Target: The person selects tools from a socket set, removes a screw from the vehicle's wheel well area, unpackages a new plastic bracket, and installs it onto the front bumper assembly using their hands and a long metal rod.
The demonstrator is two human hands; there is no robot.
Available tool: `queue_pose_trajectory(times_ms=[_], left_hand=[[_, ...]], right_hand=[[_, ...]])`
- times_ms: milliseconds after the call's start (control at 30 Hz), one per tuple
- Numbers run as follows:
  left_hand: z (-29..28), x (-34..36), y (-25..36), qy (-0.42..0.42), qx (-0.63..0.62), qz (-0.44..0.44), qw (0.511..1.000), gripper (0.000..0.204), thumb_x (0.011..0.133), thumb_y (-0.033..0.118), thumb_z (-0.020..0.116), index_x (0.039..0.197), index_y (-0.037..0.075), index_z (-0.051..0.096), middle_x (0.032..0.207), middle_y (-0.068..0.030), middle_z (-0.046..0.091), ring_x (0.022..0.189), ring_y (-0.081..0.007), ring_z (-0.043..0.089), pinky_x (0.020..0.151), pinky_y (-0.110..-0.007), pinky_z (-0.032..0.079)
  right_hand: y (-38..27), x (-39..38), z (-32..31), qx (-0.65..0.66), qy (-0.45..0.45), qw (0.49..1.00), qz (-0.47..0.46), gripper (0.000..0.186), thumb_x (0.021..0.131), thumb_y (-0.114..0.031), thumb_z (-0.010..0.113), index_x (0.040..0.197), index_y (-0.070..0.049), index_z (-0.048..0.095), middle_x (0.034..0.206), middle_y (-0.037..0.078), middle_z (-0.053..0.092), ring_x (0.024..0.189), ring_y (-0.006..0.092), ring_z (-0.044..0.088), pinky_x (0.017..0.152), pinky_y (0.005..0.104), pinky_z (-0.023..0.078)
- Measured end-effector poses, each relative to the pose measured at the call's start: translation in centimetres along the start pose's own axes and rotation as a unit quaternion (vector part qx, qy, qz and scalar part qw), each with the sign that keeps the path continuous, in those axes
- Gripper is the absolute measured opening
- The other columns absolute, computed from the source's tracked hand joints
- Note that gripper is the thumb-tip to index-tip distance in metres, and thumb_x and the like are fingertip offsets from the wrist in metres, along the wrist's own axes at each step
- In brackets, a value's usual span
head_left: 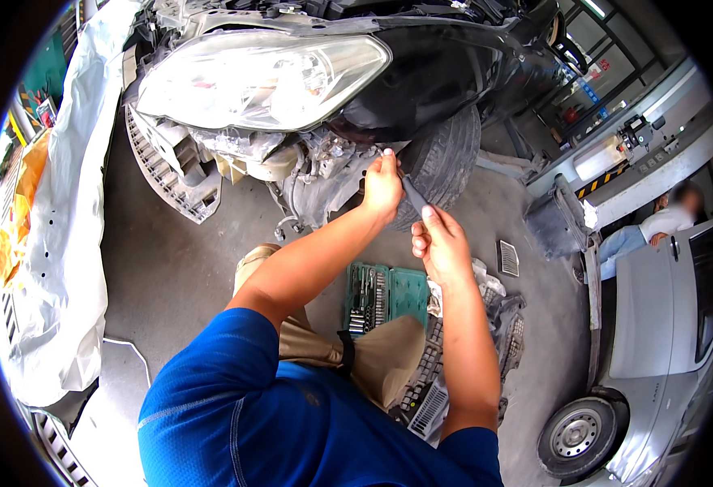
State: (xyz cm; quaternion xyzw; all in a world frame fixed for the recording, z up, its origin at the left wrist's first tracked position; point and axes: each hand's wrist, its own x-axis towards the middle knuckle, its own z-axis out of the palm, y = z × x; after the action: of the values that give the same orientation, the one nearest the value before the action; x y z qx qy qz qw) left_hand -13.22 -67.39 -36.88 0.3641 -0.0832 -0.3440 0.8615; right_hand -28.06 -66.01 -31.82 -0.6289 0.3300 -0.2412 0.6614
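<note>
Apparently to steady it, the right hand [446, 250] pinches the grey strip [414, 196] low, thumb against curled fingers, before the tire [456, 150], while the left hand [383, 191] curls near its upper end, hold unclear.

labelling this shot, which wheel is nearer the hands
The wheel below the black panel, close to the left hand and right hand; the other wheel, on the silver car, is at lower right.

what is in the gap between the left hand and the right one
In the head view, a dark grey bar slants between the left hand and the right hand; its exact kind is unclear.
</note>
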Motion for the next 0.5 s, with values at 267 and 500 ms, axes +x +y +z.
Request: queue_pose_trajectory(times_ms=[267, 500], left_hand=[[0.0, 0.0, 0.3, 0.007, -0.022, -0.006, 1.000, 0.035, 0.098, 0.038, 0.039, 0.084, 0.008, 0.050, 0.063, -0.0013, 0.046, 0.043, -0.0114, 0.036, 0.037, -0.026, 0.027], [0.3, -0.7, 0.4, -0.003, -0.024, -0.023, 0.999, 0.035, 0.098, 0.037, 0.039, 0.084, 0.008, 0.049, 0.060, -0.0004, 0.042, 0.042, -0.0116, 0.034, 0.038, -0.026, 0.027]], right_hand=[[1.5, 0.0, 0.3, -0.406, 0.132, 0.822, -0.376, 0.040, 0.092, -0.025, 0.058, 0.126, -0.006, 0.051, 0.086, 0.012, 0.061, 0.062, 0.0212, 0.057, 0.062, 0.0356, 0.049], [0.2, -1.3, 0.6, -0.473, 0.144, 0.775, -0.395, 0.035, 0.086, -0.015, 0.061, 0.120, -0.010, 0.056, 0.092, 0.014, 0.057, 0.077, 0.0306, 0.059, 0.070, 0.0379, 0.050]])
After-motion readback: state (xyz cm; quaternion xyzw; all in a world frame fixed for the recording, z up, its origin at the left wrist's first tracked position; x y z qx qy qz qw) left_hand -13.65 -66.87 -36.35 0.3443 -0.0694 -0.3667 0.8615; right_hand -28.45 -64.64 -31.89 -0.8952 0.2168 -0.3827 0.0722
